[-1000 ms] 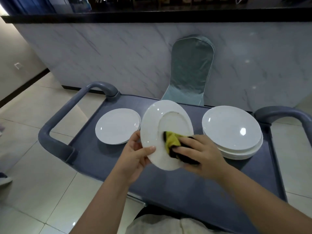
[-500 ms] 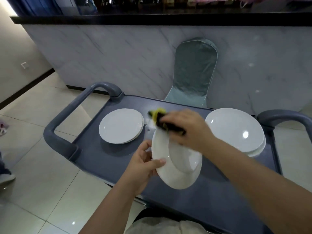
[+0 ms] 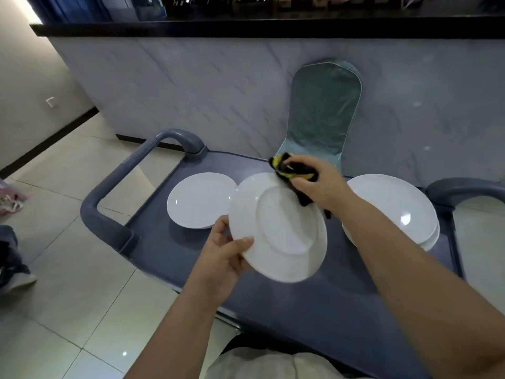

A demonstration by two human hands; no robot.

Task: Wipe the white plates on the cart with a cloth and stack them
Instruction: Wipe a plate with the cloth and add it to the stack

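Left fingers (image 3: 243,243): thumb laid over the near rim, the rest curled beneath, pinching the held plate (image 3: 284,231). Right fingers (image 3: 304,161): bunched tight round the yellow-and-black cloth (image 3: 285,166), pressed to the plate's far edge.

Left hand (image 3: 222,255): gripping, sole support of the plate. Right hand (image 3: 319,184): gripping the cloth, over the far rim.

Held plate: white, tilted, underside with foot ring facing up, raised above the middle of the cart (image 3: 300,313), resting on nothing.

On the deck to the left: single plate (image 3: 200,199), white, flat, possibly with another under it. To the right: stack (image 3: 393,203) of several white plates, edges slightly offset.

Status, by judgement: wiping step in hand, underside under treatment. Stacking of this plate not yet done. Wiped pile versus waiting pile: not determinable from appearance. Remaining at least: finish of this plate, placement on a pile, then any unwiped plates.

Behind the cart: covered chair (image 3: 323,110), marble-look counter front.
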